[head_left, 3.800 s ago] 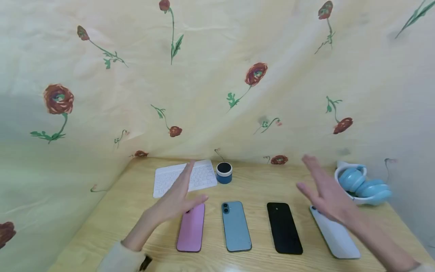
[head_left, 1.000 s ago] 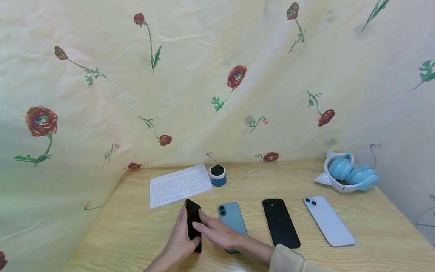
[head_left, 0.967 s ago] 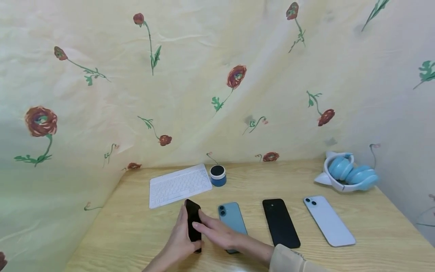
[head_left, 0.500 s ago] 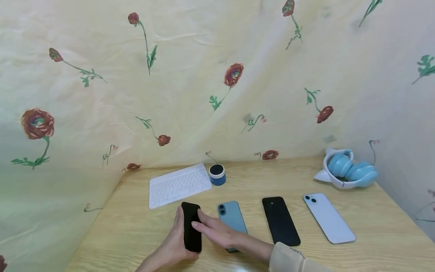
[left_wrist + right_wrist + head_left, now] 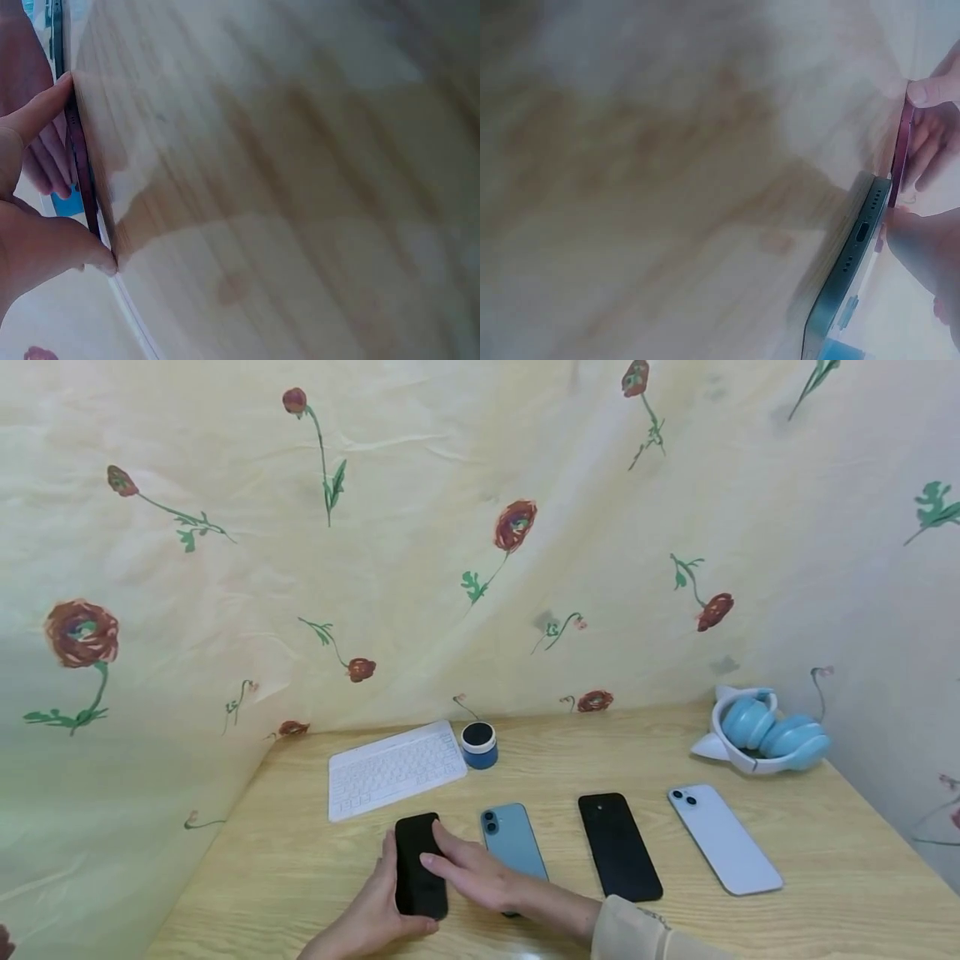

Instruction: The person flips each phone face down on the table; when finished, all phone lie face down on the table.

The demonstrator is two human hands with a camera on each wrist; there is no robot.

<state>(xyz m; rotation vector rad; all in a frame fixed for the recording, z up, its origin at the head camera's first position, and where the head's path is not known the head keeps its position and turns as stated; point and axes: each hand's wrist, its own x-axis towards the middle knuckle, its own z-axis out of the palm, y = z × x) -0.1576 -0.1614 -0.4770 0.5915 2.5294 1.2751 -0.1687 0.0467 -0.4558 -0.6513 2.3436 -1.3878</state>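
Note:
A smartphone (image 5: 420,872) with its black screen facing up is held between both hands at the front left of the table. My left hand (image 5: 367,906) grips its left side and bottom edge, thumb at the bottom. From the right, my right hand (image 5: 480,877) holds the opposite edge, its thumb over the screen. The left wrist view shows the phone's thin edge (image 5: 84,169) spanned by the left thumb and finger. In the right wrist view that edge (image 5: 901,150) looks pink and lies close to the tabletop. Its back is hidden.
A blue phone (image 5: 517,843), partly under the right hand, a black phone (image 5: 621,847) and a white phone (image 5: 726,839) lie to the right. Behind are a white keyboard (image 5: 396,770), a small blue round speaker (image 5: 480,747) and cat-ear headphones (image 5: 791,739). A floral cloth (image 5: 420,560) hangs behind.
Earlier the pink phone lay back-up with both hands above the table. Both hands then held it tilted on edge; now it has been lowered nearly flat, screen up.

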